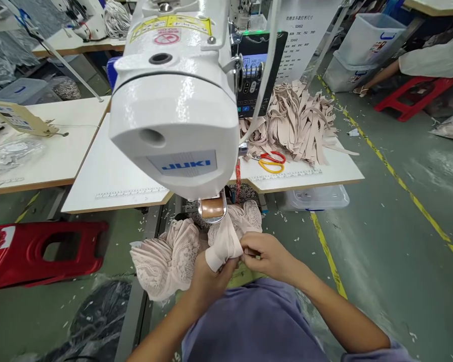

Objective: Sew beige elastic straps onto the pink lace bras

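Note:
Below the head of a white sewing machine (pixel 173 110), my left hand (pixel 211 279) is closed on a pale beige fabric strap (pixel 223 241), which folds over it in a loop. My right hand (pixel 266 254) pinches the right edge of the same strap, fingertips together. To the left of my hands lie beige lace bra cups (pixel 166 261), pleated and bunched together. More lace (pixel 252 216) shows behind the strap, near the machine's needle area, which the machine head mostly hides.
Red-and-yellow-handled scissors (pixel 272 162) and a heap of beige straps (pixel 300 123) lie on the white tabletop (pixel 340 163) at right. A red stool (pixel 79 251) stands at left. Another person's arm (pixel 381 78) shows at far right, by plastic bins (pixel 373 37).

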A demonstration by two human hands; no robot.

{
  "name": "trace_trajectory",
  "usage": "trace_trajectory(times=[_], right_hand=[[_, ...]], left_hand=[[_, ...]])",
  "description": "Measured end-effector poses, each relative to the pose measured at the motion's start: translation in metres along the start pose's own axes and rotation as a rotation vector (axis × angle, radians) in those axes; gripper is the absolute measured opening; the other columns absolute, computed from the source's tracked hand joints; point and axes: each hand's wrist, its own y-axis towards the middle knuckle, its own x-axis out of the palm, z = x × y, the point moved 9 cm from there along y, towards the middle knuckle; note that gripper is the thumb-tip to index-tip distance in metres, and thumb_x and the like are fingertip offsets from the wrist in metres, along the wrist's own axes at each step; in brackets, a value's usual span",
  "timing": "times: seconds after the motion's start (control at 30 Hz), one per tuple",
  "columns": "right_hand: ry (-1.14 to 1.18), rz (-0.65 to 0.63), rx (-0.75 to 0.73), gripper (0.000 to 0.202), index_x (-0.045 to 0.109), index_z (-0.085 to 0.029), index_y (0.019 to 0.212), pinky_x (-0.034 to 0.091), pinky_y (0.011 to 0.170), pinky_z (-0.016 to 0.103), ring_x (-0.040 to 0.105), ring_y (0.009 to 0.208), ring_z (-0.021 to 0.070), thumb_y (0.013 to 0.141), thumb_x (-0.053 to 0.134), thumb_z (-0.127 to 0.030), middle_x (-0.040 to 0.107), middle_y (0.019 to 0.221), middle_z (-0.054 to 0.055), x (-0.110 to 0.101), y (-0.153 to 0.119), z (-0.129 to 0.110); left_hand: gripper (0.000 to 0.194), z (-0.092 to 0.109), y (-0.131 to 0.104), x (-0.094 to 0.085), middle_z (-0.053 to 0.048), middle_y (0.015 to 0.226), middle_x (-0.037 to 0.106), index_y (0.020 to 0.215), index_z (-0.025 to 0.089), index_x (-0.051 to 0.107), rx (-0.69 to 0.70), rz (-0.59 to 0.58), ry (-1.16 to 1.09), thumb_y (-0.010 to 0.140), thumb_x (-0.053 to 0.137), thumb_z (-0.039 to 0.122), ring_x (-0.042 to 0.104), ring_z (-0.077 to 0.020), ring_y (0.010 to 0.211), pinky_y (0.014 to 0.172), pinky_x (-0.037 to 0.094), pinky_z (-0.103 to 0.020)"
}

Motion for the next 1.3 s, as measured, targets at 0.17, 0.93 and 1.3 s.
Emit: trace_trajectory(times=[0.17,0.93,1.3], right_hand=[[0.045,0.073,0.129,0.009,0.053,-0.019,0.066,0.032,0.057,0.022,0.044,0.060,0.0104,0.075,0.053,-0.016,0.046,0.063,-0.004,0.002,-0.002,0.012],[0.011,-0.011,0.214,0.011,0.038,-0.024,0.080,0.024,0.055,0.024,0.030,0.050,0.0100,0.085,0.046,-0.019,0.033,0.055,-0.011,-0.012,-0.013,-0.004],[0.157,-0.103,0.282,0.008,0.067,-0.019,0.080,0.039,0.068,0.024,0.059,0.076,0.0148,0.081,0.063,-0.026,0.067,0.080,-0.001,-0.009,-0.004,0.014]], left_hand=[[0.021,-0.008,0.001,0.005,-0.003,0.074,0.069,0.086,0.015,0.072,-0.141,-0.044,-0.106,0.085,0.060,0.033,0.061,-0.0160,0.066,0.060,0.050,-0.024],[0.022,0.018,0.004,0.006,-0.005,0.081,0.071,0.091,0.016,0.068,-0.102,-0.186,0.006,0.088,0.056,0.034,0.065,-0.0199,0.079,0.069,0.051,-0.027],[0.025,0.006,0.011,0.007,0.001,0.058,0.059,0.074,0.015,0.062,-0.299,-0.280,-0.151,0.080,0.061,0.040,0.050,-0.0117,0.055,0.054,0.043,-0.023]])
